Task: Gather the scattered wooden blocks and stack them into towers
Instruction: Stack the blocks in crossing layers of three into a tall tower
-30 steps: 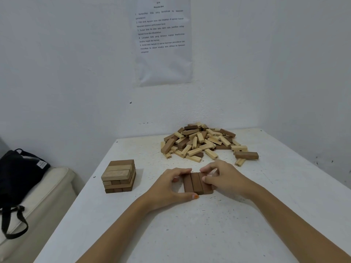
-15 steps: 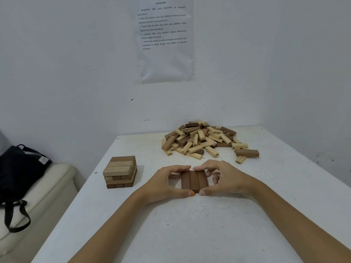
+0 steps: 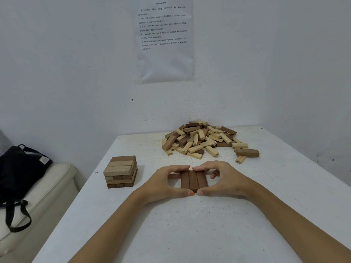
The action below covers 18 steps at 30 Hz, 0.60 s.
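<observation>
Near the middle of the table (image 3: 190,234), squaring up three dark blocks (image 3: 193,180) as a tower's base layer, early going. Next, likely fetching from the pile (image 3: 205,139) and laying crosswise. Cupped round the row with left hand (image 3: 163,184) and right hand (image 3: 226,181) — thumbs and forefingers pinching its ends.

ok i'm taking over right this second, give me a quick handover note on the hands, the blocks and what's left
Left hand: thumb at the near end and fingers at the far end of the row of three dark blocks, pinching it.
Right hand: mirrors that grip from the other side.
The row lies flat on the table, blocks side by side.
Done: one short tower stands to the left, and this row looks like the base layer of a second.
Left: the pile at the back by the wall, plus a loose dark block at its right edge.
</observation>
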{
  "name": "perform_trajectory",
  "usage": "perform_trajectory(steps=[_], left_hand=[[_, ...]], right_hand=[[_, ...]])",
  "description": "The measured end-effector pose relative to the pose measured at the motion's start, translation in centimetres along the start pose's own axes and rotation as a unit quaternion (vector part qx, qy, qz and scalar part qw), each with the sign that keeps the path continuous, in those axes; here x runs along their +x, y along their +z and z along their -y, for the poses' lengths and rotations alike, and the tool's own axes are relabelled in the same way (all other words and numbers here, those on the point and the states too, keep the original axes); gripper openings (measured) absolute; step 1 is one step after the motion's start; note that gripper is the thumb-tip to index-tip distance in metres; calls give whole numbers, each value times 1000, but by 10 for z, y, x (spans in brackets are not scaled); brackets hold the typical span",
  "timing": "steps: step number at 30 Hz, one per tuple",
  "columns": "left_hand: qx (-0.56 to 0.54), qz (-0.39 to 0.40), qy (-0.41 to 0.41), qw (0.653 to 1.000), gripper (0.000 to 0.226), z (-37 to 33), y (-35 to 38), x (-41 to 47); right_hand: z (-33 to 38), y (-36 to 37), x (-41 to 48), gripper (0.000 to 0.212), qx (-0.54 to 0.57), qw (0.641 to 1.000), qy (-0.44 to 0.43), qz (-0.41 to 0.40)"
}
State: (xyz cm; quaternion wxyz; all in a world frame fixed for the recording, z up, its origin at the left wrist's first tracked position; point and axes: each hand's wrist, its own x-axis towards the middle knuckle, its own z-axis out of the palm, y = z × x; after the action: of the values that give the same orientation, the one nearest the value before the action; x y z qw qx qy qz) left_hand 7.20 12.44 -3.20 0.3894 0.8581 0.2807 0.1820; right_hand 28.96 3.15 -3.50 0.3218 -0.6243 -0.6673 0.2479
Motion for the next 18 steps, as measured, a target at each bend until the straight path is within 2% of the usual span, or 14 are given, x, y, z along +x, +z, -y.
perform_trajectory(steps=[4,18], left_hand=[[-7,4,0,1000,75,-1,0,0],[0,6,-4,1000,73,-3,-1,-1]], right_hand=[[-3,2,2,71,2,1000,2,-4],[0,1,1,66,-15,1000,-5,-3]])
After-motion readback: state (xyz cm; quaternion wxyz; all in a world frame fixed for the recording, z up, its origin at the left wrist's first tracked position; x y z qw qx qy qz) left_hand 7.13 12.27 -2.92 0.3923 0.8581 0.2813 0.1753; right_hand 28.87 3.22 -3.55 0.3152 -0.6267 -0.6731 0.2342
